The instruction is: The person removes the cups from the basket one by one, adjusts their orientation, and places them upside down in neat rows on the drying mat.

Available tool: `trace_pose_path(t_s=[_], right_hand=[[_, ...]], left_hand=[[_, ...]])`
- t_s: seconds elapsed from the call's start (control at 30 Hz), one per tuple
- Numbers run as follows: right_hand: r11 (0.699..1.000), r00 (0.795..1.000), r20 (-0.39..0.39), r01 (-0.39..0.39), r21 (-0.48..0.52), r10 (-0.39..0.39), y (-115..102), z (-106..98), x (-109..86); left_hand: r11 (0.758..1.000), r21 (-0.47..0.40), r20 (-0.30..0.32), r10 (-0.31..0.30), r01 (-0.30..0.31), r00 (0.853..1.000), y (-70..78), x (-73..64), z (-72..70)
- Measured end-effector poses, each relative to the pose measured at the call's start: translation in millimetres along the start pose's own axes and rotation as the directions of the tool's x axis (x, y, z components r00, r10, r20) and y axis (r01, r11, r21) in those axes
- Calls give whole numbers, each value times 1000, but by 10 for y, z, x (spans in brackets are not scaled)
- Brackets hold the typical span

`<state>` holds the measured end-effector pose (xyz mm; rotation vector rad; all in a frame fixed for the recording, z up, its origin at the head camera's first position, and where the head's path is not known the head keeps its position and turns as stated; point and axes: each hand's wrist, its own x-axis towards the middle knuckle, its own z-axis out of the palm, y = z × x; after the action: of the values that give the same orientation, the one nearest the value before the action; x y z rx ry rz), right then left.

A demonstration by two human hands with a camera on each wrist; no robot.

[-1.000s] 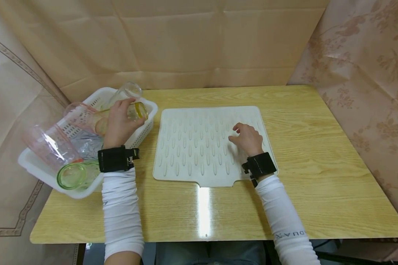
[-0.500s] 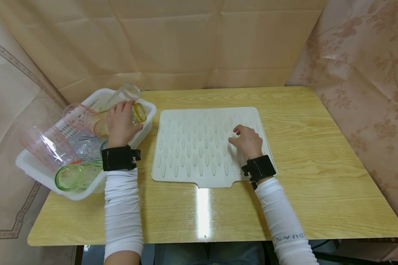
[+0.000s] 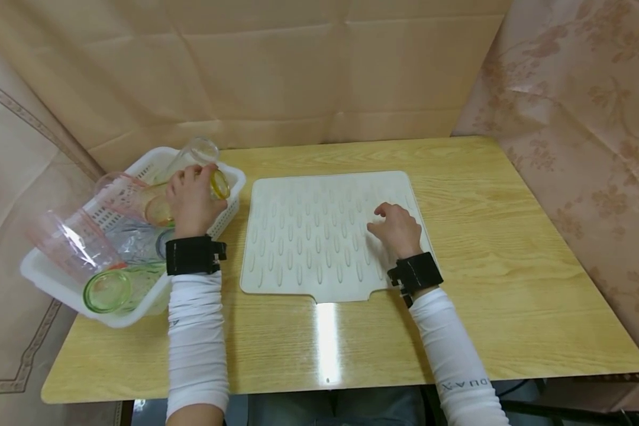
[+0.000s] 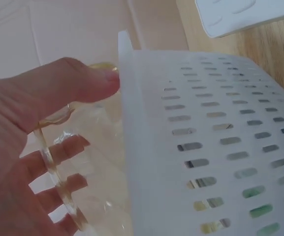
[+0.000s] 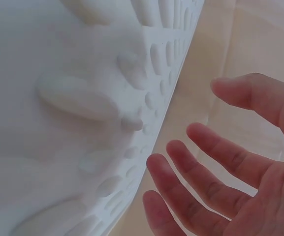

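Observation:
In the head view, my left hand point(image 3: 193, 204) reaches over a white plastic basket point(image 3: 226, 220) and grips a yellow-tinted drinking glass point(image 3: 220, 184) lying in it. In the left wrist view, the thumb lies along one side of the glass, close to the basket wall point(image 4: 146, 147). The other fingers point(image 4: 70, 150) curl on its opposite side. My right hand point(image 3: 399, 231) holds nothing and hovers over a white ridged drying mat point(image 3: 303, 236). Its fingers point(image 5: 213, 189) are spread and loosely bent, with the mat's raised ridges beside them in the right wrist view.
Other clear-tinted glasses crowd the basket: pink ones point(image 3: 77, 242), a green one point(image 3: 109, 291), a bluish one point(image 3: 162, 242) and a colourless one point(image 3: 205, 151) leaning at the back. The wooden table point(image 3: 511, 284) extends to the right. A beige cloth point(image 3: 271, 71) hangs behind.
The head view has shifted slightly. My left hand has moved a little rightward relative to the basket, uncovering the bluish glass rim by the wrist. The right hand stays over the mat.

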<state>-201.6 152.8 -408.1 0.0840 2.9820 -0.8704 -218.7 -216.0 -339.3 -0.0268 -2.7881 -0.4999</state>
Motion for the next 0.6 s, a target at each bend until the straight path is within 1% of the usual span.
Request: trace_pose_path(t_s=[0.2, 0.37, 0.47, 0.6], right_hand=[[1000, 1000, -17, -4, -2, 4, 15, 14, 2], [1000, 1000, -11, -5, -1, 5, 18, 23, -4], [1000, 1000, -4, -7, -3, 7, 17, 28, -14], [1000, 1000, 2, -10, -4, 10, 17, 33, -22]], left_hand=[[1000, 17, -48, 17, -16, 999, -8, -14, 14], [1000, 25, -91, 14, -12, 996, 6, -20, 14], [1000, 20, -114, 11, -9, 993, 4, -23, 13], [1000, 0, -145, 24, -25, 989, -3, -37, 8]])
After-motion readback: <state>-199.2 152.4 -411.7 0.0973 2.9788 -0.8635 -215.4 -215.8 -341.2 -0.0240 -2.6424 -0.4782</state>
